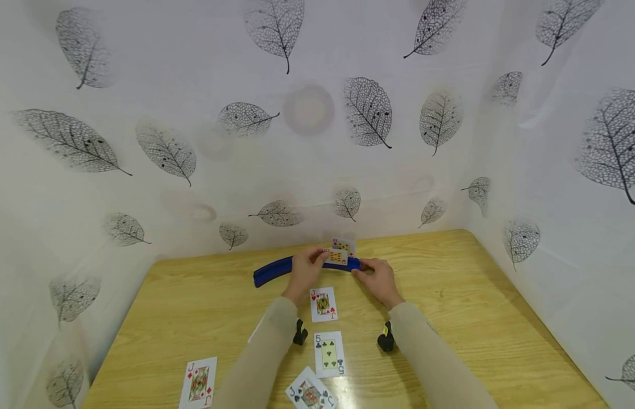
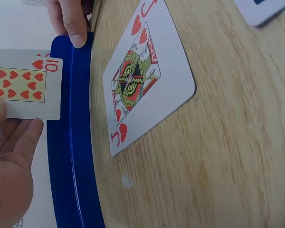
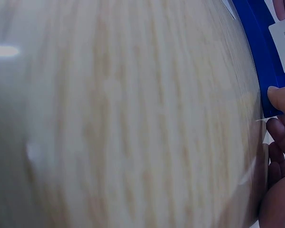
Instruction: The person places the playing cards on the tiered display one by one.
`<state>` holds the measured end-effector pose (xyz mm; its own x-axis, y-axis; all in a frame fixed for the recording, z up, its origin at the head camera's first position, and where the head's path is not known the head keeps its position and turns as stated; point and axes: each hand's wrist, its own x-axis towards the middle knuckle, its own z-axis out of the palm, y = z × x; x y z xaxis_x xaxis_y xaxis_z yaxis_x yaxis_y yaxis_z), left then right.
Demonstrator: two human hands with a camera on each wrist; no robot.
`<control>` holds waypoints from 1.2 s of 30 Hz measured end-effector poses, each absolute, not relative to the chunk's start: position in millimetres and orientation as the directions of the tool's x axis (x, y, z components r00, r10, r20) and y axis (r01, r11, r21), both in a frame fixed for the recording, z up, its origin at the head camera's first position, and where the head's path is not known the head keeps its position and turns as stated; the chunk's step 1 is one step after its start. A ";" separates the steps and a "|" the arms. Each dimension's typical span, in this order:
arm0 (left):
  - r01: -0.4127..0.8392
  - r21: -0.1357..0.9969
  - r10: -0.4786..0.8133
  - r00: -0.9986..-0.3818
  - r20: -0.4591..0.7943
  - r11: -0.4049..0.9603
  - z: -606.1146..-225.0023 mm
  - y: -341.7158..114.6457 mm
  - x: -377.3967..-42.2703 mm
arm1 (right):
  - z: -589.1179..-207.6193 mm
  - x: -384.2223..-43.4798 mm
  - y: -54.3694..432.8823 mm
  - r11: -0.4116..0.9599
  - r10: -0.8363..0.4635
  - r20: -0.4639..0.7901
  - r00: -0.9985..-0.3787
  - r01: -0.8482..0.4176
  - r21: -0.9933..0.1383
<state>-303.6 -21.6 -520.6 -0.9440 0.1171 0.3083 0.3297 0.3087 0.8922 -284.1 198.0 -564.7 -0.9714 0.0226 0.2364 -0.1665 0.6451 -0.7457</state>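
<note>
The person's left hand (image 1: 307, 268) pinches one card, the ten of hearts (image 2: 28, 84), at the one curved blue holder (image 1: 273, 271) on the desk (image 1: 465, 301), with one more card (image 1: 344, 243) showing behind it. The right hand (image 1: 377, 279) grips the holder's right end between thumb and fingers. Nearer the sleeves (image 1: 435, 358), three jacks (image 1: 323, 304) and one five of clubs (image 1: 330, 354) lie face up.

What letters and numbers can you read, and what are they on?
"10": ten of hearts, in the left hand
"J": jack of hearts
"5": five of clubs
"J": jack of diamonds
"J": black-suited jack
Card behind the ten: too small to read
</note>
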 end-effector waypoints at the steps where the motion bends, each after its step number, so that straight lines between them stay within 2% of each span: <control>1: 0.333 0.891 0.114 -0.943 0.313 0.309 -520.4 -20.4 -303.4 | -564.4 -284.1 197.9 0.646 0.024 0.236 -0.972 -0.165 -0.745; 8: 0.369 0.871 0.101 -0.929 0.356 0.325 -522.3 -14.0 -303.2 | -562.7 -283.3 196.8 0.649 0.029 0.240 -0.970 -0.164 -0.743; 29: 0.312 0.887 0.109 -0.950 0.293 0.341 -527.0 -5.2 -303.2 | -565.8 -285.7 196.4 0.635 0.042 0.213 -0.976 -0.138 -0.760; 36: 0.312 0.887 0.127 -0.950 0.285 0.340 -527.9 -4.7 -305.0 | -566.3 -284.7 195.4 0.651 0.044 0.259 -0.965 -0.169 -0.740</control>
